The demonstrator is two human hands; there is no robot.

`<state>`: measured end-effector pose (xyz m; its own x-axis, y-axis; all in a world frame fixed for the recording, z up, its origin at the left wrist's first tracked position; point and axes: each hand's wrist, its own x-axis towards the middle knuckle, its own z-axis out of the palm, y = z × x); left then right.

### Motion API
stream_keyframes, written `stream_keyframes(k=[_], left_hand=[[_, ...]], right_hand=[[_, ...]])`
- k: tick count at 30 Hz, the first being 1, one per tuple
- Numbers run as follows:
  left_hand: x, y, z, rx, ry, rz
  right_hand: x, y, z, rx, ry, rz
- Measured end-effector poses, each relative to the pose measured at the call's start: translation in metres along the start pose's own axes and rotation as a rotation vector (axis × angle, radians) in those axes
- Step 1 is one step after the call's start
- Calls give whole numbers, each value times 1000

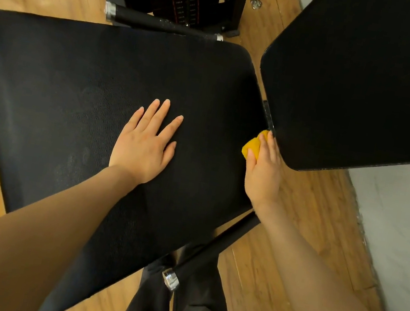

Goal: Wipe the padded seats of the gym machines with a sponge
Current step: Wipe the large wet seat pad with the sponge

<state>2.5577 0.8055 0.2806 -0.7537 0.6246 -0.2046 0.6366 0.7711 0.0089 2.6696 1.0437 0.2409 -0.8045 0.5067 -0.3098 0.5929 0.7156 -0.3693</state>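
Yellow sponge (252,146) in right hand (264,169), long axis toward backrest pad (364,80).

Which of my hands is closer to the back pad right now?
Right. The right hand, gripping the yellow sponge, is at the back pad's lower edge; the left hand lies flat mid-seat, well away.

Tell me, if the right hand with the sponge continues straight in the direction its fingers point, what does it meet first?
Probably the back pad: the right hand grips the yellow sponge at the seat pad's edge, fingertips already at that pad's lower corner. Depth is unclear.
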Motion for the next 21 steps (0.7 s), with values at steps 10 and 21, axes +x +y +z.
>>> stream_keyframes(k=[10,21], left_hand=[[-39,13,-32,-100,-238,-90],[-127,17,-146,-419,-147,-451]], right_hand=[[-121,-23,0,40,-91,98],[-158,-96,-110,158,-192,98]])
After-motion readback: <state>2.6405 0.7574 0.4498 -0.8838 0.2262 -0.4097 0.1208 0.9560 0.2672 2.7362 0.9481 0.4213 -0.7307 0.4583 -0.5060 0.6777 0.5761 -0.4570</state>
